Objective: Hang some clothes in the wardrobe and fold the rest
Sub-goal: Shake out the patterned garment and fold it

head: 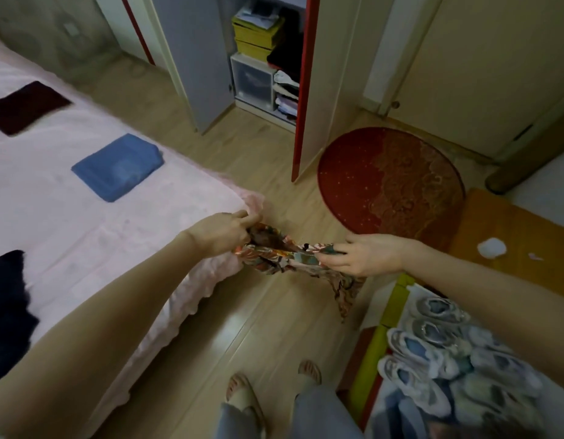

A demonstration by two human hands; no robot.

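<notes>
Both hands grasping the patterned garment [283, 253], held in the air over the floor [242, 327] off the bed corner. Left hand [222, 232] has fingers curled round the bunched end; right hand [366, 255] pinches the other end, cloth stretched between them, loose tail hanging down at 5 o'clock from the right hand. Bed [84, 223] at 9 o'clock with pink cover: blue folded piece [117, 167] and dark red folded piece [27, 107] at 10 o'clock, dark garment [8, 299] at 8. Wardrobe [264, 58] open at 12, shelves stacked. Round red rug [391, 188] at 1 o'clock. Printed fabric pile [448, 369] at 4. Feet in slippers [242, 394] at 6.
</notes>
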